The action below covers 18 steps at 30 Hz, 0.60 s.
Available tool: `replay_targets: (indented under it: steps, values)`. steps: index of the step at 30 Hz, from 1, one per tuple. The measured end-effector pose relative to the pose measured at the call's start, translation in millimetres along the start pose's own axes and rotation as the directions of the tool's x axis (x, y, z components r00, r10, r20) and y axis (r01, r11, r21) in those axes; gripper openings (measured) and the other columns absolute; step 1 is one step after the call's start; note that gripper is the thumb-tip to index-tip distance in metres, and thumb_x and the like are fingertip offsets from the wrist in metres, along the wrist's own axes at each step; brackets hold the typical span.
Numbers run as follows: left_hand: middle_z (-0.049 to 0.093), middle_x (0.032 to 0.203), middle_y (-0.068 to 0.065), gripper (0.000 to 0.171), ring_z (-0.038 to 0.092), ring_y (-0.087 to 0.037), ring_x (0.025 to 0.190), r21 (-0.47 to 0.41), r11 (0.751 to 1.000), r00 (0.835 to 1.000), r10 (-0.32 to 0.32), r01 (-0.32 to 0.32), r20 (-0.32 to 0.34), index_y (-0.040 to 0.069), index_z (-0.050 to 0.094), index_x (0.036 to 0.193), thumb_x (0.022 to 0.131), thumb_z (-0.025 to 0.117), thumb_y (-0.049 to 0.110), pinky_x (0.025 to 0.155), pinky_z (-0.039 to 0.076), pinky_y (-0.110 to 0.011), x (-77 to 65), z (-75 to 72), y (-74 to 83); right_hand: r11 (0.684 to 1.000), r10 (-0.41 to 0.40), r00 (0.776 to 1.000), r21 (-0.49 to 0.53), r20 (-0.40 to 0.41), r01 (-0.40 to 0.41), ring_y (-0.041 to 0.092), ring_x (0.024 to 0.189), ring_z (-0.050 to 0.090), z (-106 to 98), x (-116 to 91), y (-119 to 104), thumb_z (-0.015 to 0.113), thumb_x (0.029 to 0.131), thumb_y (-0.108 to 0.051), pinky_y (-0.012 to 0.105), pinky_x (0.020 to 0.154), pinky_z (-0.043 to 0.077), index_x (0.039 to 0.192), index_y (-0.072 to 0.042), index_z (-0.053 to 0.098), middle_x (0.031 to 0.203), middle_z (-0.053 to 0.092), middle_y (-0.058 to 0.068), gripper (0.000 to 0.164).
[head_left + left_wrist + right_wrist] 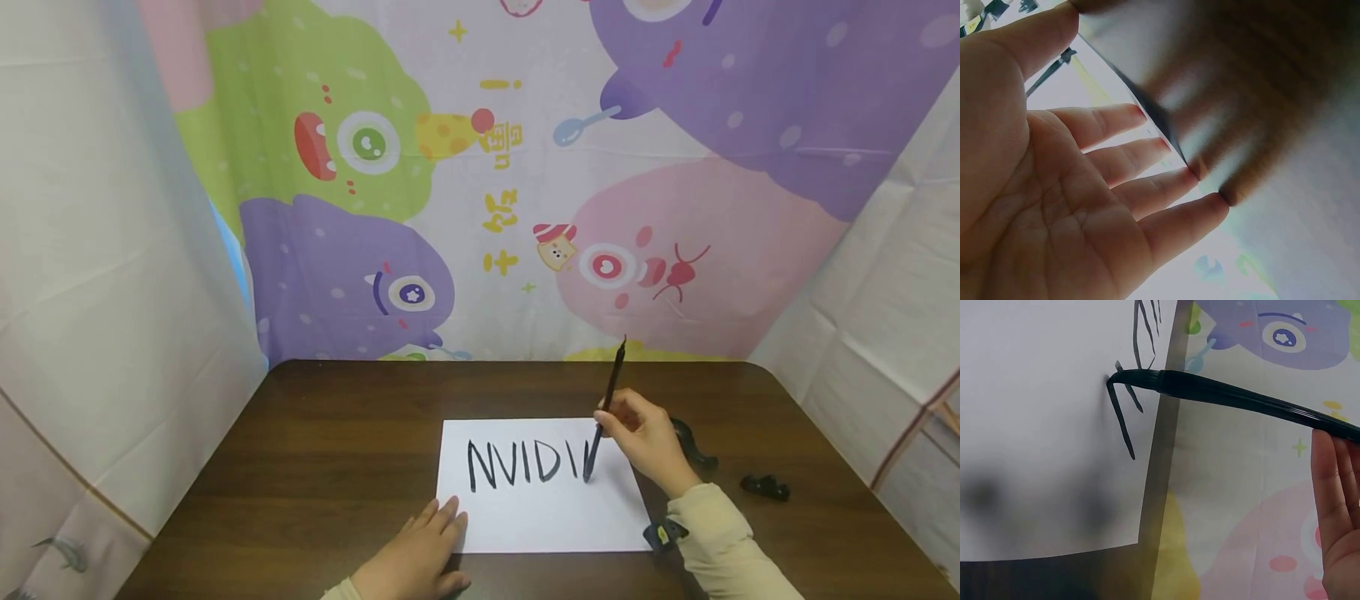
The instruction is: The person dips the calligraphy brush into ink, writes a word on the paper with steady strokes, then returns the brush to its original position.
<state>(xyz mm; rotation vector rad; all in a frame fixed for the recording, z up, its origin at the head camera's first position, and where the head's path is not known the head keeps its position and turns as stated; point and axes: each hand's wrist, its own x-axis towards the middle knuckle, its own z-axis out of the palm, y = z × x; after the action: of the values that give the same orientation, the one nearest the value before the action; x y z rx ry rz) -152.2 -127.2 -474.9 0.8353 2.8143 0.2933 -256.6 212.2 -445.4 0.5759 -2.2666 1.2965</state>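
A white sheet of paper point(540, 525) lies on the dark wooden table, with black letters point(525, 462) reading NVIDI and a further stroke beside them. My right hand point(648, 437) pinches a black calligraphy brush point(613, 379) partway up its handle. The brush stands nearly upright, leaning slightly right. In the right wrist view, its dark bristles point(1129, 376) bend against the paper at the end of a stroke. Fingers extended, my left hand point(416, 546) rests at the sheet's lower left edge. The left wrist view shows its palm point(1066, 206) and fingertips against the surface.
Behind my right hand lies a curved black object point(697, 450), partly hidden by the hand. A small black lumpy object point(765, 487) sits farther right on the table point(315, 450). A printed cartoon curtain point(480, 308) hangs behind the table, and white cloth point(112, 208) flanks it.
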Motion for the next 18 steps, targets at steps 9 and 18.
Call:
replay_targets:
  steps: [9, 18]
  values:
    - [0.042, 0.151, -0.023, 0.074, 0.042, -0.048, 0.135, -0.006, 1.000, 1.000, -0.002, 0.002, 0.000, 0.000, 0.050, 0.140, 0.085, 0.071, 0.044, 0.099, 0.044, -0.065, -0.4, -0.3, -0.2, 0.995, -0.028, 0.998, 0.091, -0.060, 0.034, 0.008, 0.062, 0.066, -7, 7, -18, 0.068, 0.083, 0.013, 0.023, 0.057, 0.057, 0.090, 0.008, 0.061, 0.078, 0.067, 0.024, 0.011]
    - [0.043, 0.151, -0.022, 0.073, 0.042, -0.048, 0.136, -0.003, 1.000, 1.000, -0.002, 0.002, 0.002, 0.000, 0.050, 0.139, 0.084, 0.072, 0.044, 0.099, 0.044, -0.065, 0.0, -0.6, 0.0, 0.998, -0.044, 0.987, 0.043, -0.156, 0.052, -0.004, 0.067, 0.061, -16, 14, -37, 0.068, 0.082, 0.014, 0.013, 0.058, 0.052, 0.088, 0.011, 0.059, 0.077, 0.066, 0.024, 0.011]
